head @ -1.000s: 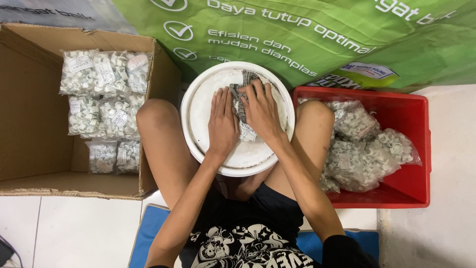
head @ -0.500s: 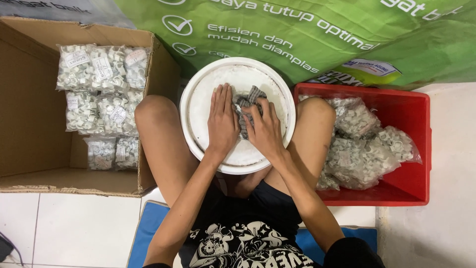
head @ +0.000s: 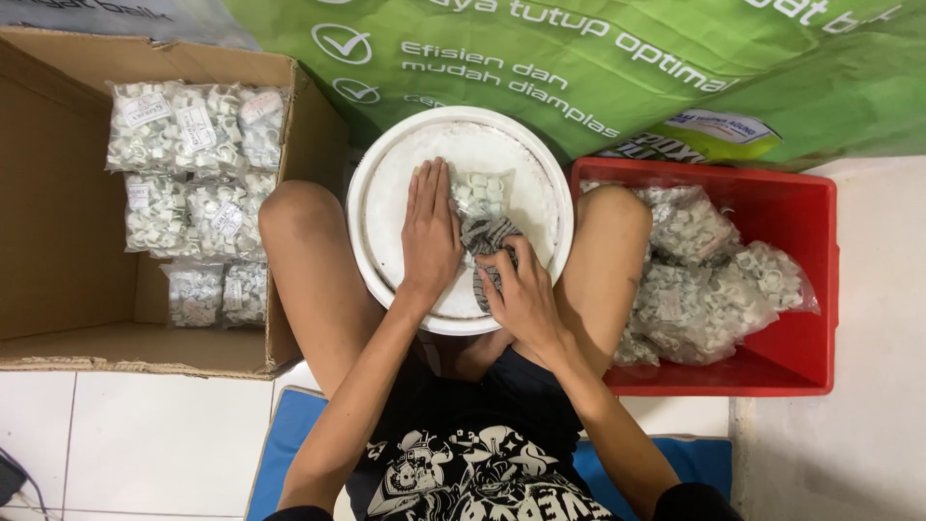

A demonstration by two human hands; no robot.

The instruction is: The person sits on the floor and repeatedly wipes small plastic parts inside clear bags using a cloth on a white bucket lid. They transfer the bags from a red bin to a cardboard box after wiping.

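A white round bucket lid (head: 386, 207) rests between my knees. On it lies a small clear bag of white plastic clips (head: 479, 193). My left hand (head: 429, 232) lies flat, fingers together, pressing the lid beside the bag's left edge. My right hand (head: 516, 289) grips a grey checked cloth (head: 485, 236), bunched against the near end of the bag.
A cardboard box (head: 58, 193) on the left holds several packed bags of clips (head: 193, 183). A red plastic crate (head: 805, 280) on the right holds more such bags (head: 694, 280). A green printed sack (head: 627, 68) lies behind. I sit on a blue mat (head: 289, 444) on white tiles.
My right hand has dragged the cloth toward me across the bag, uncovering the bag's far half. The left hand stayed pressed in place.
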